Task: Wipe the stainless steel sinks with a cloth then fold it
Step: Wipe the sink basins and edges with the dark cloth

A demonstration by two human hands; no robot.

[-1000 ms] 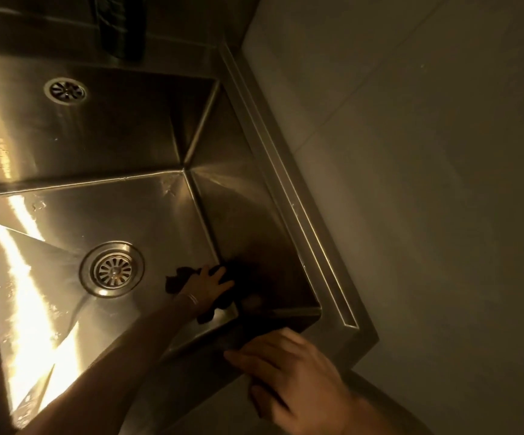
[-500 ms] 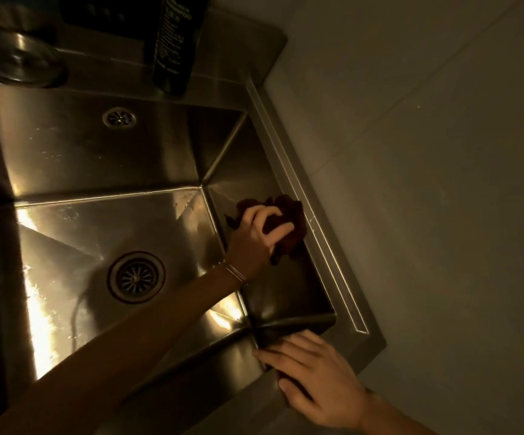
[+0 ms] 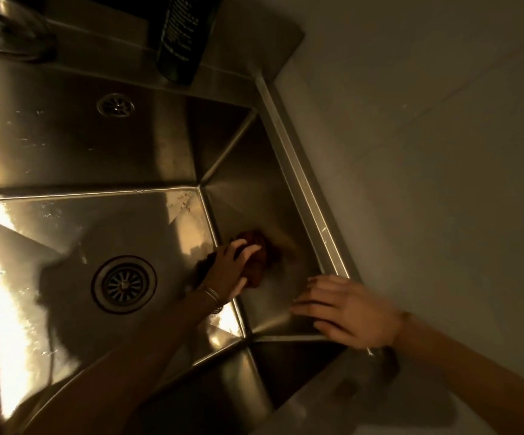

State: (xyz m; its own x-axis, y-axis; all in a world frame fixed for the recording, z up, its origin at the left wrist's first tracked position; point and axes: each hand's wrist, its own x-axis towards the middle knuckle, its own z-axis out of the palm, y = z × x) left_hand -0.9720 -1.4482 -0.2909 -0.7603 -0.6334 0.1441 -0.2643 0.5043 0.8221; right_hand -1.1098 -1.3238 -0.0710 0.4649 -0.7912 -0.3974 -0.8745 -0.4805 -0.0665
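A deep stainless steel sink (image 3: 66,146) fills the left of the view, dimly lit with bright glare on its floor. My left hand (image 3: 229,267) reaches down inside it and presses a bunched dark reddish cloth (image 3: 260,255) against the lower part of the right inner wall, near the floor edge. Thin bangles circle that wrist. My right hand (image 3: 348,312) lies flat with fingers spread on the sink's near right corner, holding nothing; it is blurred.
A round drain strainer (image 3: 124,284) sits in the sink floor and a small overflow grille (image 3: 115,105) in the back wall. A dark bottle (image 3: 182,36) stands on the back ledge, next to a tap base (image 3: 12,39). A tiled wall (image 3: 427,152) rises at right.
My left hand has slid the cloth down the right wall toward the floor. My right hand has shifted along the near right corner. The view has moved closer.
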